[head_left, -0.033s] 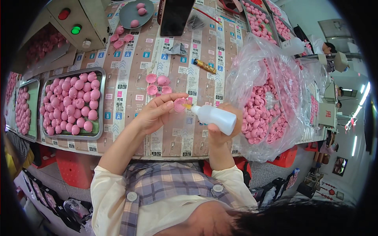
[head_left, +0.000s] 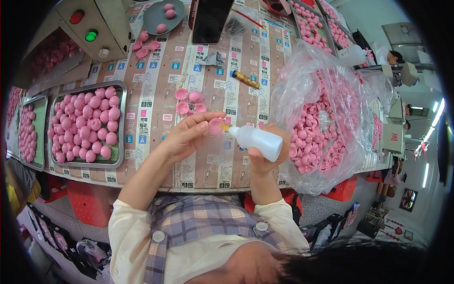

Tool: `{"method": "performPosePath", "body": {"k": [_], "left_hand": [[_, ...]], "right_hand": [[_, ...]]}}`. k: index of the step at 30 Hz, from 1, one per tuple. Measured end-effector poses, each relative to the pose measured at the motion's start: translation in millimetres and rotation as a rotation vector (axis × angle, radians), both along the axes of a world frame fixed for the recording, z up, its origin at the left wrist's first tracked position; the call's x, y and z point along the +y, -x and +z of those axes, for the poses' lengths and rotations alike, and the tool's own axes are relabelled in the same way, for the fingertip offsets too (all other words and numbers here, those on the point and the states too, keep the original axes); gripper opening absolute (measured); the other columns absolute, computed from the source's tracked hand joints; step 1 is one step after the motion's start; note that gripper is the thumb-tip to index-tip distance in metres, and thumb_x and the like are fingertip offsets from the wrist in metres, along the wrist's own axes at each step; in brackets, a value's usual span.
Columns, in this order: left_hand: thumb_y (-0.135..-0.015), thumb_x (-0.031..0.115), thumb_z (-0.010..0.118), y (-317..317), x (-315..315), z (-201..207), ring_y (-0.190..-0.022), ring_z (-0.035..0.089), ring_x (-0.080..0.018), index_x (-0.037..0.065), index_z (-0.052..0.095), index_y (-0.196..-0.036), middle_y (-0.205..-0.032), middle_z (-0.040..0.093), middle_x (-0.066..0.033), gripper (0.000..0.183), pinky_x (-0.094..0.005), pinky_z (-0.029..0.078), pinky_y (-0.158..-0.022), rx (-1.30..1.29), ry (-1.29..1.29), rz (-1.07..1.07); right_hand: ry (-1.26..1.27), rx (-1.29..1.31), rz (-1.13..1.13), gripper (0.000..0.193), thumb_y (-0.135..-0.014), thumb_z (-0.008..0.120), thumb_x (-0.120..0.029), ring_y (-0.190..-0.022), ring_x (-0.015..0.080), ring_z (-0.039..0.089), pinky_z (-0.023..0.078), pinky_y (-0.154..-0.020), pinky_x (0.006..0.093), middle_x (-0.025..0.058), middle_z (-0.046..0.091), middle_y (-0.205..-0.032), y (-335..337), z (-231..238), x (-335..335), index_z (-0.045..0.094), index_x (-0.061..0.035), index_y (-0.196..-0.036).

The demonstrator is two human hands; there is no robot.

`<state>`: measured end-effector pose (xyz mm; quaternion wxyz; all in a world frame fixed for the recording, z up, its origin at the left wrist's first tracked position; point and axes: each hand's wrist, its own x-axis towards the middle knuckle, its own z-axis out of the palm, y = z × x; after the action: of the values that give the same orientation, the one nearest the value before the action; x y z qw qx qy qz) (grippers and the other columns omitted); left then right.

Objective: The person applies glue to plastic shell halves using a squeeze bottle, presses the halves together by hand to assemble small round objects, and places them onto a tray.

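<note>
Between the fingertips of my left hand [head_left: 187, 135] is a pink half shell [head_left: 215, 127], its hollow side facing up. My right hand [head_left: 269, 154] grips a white squeeze bottle [head_left: 259, 142], tilted so that its yellowish nozzle tip [head_left: 224, 128] is at the shell's right rim. Whether the tip touches the shell I cannot tell. Just beyond my left hand lie several pink shell pieces [head_left: 182, 108] and one rounded pink piece [head_left: 196, 97] on the patterned table covering [head_left: 156, 137].
A metal tray [head_left: 122, 142] of pink balls sits at left, near a machine [head_left: 101, 28] with red and green buttons. At right spreads a clear plastic bag [head_left: 288, 90] of pink shells. Farther back are a grey plate [head_left: 150, 19], a phone [head_left: 208, 23] and a gold-brown tube [head_left: 246, 79].
The bottle in my right hand has shifted very slightly to the left. My left hand and the shell look unchanged.
</note>
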<state>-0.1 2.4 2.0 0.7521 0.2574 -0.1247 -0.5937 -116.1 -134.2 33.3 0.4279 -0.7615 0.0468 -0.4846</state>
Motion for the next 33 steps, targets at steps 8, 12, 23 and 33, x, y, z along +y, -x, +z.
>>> {"method": "performPosePath", "body": {"k": [8,12,23,33], "left_hand": [[-0.083,0.024,0.051,3.1,-1.7,2.3,-0.078,0.056,-0.0141,-0.002,0.038,-0.120,-0.097,0.057,-0.0103,0.047,-0.0257,0.046,-0.073,-0.040,-0.042,0.069],[-0.083,0.024,0.050,3.1,-1.3,3.5,-0.078,0.056,-0.0140,-0.002,0.038,-0.120,-0.097,0.057,-0.0104,0.046,-0.0258,0.046,-0.073,-0.037,-0.047,0.068],[-0.081,0.021,0.055,0.4,1.1,-1.5,-0.098,0.049,-0.0101,0.002,0.044,-0.116,-0.106,0.052,-0.0036,0.041,-0.0247,0.038,-0.086,0.046,-0.014,0.035],[-0.080,0.020,0.056,1.7,2.3,-4.0,-0.098,0.049,-0.0096,0.004,0.044,-0.116,-0.107,0.052,-0.0031,0.041,-0.0243,0.038,-0.086,0.051,-0.035,0.034]], "right_hand": [[-0.015,-0.002,0.024,0.055,-0.062,0.071,-0.044,-0.062,0.0151,0.047,0.040,-0.059,0.0309,0.0052,0.047,-0.075,-1.9,-1.1,0.6,0.046,-0.0026,-0.089],[-0.018,0.005,0.029,0.055,-0.062,0.071,-0.044,-0.063,0.0150,0.047,0.040,-0.060,0.0310,0.0050,0.047,-0.075,-2.2,-0.1,2.1,0.046,-0.0028,-0.089],[-0.003,-0.035,-0.028,0.051,-0.061,0.074,-0.036,-0.062,0.0181,0.054,0.042,-0.052,0.0281,0.0074,0.055,-0.072,0.7,-2.3,-7.8,0.049,-0.0016,-0.090],[0.000,-0.039,-0.003,0.049,-0.062,0.074,-0.033,-0.063,0.0190,0.053,0.042,-0.052,0.0286,0.0080,0.054,-0.077,-2.7,-2.9,-2.8,0.049,-0.0016,-0.090]]}}
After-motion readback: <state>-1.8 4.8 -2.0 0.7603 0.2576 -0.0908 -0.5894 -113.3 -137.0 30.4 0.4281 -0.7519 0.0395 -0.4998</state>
